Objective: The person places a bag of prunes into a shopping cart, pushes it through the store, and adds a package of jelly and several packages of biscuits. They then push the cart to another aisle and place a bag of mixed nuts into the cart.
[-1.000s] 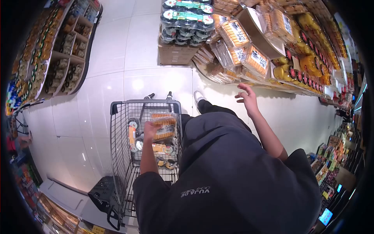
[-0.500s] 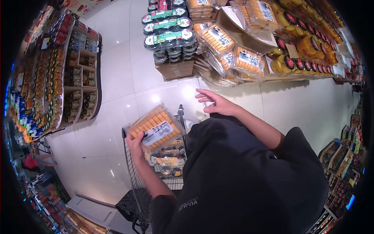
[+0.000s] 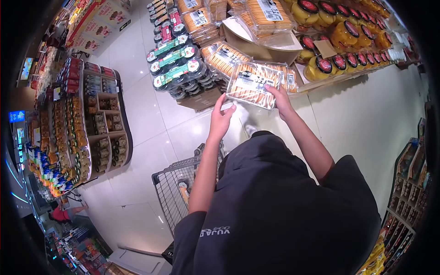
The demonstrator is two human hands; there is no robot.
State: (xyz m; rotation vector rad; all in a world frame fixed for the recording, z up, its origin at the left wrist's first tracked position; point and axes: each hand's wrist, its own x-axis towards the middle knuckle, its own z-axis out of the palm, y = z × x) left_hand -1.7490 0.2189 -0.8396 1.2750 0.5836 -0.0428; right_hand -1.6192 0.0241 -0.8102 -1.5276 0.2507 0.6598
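A clear plastic biscuit pack with a white label is tilted in front of the display, between my two hands. My right hand grips its right end, thumb on top and fingers underneath. At the lower left corner, my left hand has its fingers against the edge and its thumb close to the bottom side. Similar biscuit packs lie stacked just behind it. Below my left forearm stands a wire shopping cart, its contents mostly hidden by the arm.
Green-banded cup packs are stacked left of the biscuits. Jars of yellow fruit line the display to the right. A curved shelf unit stands across the tiled floor on the left. Farther back is a person in red.
My left hand has gone from above the cart, where it held a biscuit pack, up to the display. My right hand, empty before, now grips a pack there. The view has shifted.
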